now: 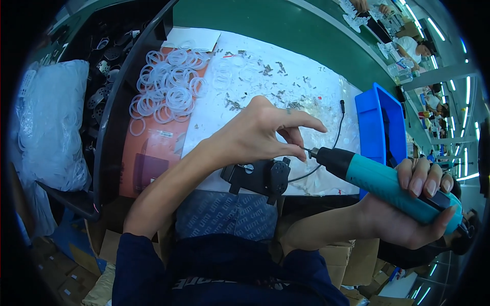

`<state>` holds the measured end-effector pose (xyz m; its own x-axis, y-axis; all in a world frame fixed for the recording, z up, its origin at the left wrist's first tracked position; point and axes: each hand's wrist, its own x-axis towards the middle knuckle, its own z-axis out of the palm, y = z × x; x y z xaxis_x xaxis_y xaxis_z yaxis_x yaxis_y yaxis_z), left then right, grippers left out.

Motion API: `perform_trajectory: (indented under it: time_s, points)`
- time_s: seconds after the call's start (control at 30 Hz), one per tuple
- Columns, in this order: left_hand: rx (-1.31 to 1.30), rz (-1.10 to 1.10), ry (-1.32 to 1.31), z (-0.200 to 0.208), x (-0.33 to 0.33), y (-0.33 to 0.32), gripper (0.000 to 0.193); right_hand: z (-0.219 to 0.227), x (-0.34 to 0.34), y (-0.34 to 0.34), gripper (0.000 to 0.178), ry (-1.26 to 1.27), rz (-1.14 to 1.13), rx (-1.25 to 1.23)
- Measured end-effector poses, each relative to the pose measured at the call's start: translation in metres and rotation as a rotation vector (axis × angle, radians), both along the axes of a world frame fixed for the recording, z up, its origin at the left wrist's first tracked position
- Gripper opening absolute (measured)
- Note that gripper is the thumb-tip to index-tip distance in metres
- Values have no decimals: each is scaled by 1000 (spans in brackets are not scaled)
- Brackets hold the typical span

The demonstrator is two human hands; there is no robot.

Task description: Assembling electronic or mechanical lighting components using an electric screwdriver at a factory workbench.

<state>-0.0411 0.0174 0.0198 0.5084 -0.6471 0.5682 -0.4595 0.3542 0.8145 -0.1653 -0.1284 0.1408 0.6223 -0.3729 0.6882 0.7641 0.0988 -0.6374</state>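
My right hand (408, 214) is wrapped round a teal electric screwdriver (385, 183), which is tilted with its black nose toward the left. My left hand (265, 130) is at the bit's tip, with the thumb and a curled finger close together there and the index finger stretched above. Anything pinched between them is too small to make out. Below the left hand sits a black device (260, 176) with a round part at its right end. A black cable (338, 135) runs from it up the worktop to a small connector.
Small screws (278, 97) lie scattered over the white sheet (311, 76). Clear plastic rings (173, 84) are heaped at the left. A blue bin (371, 122) stands at the right. Farther left are a black tray (109, 132) of dark parts and a filled plastic bag (53, 122). Other people sit at upper right.
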Motion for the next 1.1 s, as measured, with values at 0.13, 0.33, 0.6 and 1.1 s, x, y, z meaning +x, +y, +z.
perform_trajectory:
  time_s: [0.13,0.33,0.6,1.1]
  points:
    - [71,-16,-20,2,-2,1,46,1,2,1,30,17,41,-11]
    - [107,41,-16,47,8,30,55,-1,0,-9,33,52,55,-35]
    - [950,285,-881,75,-72,33,50,-20,-11,-34,31,120,205,118]
    - [935,128,-727,56,-68,33,55,-17,-6,-34,26,376,116,59]
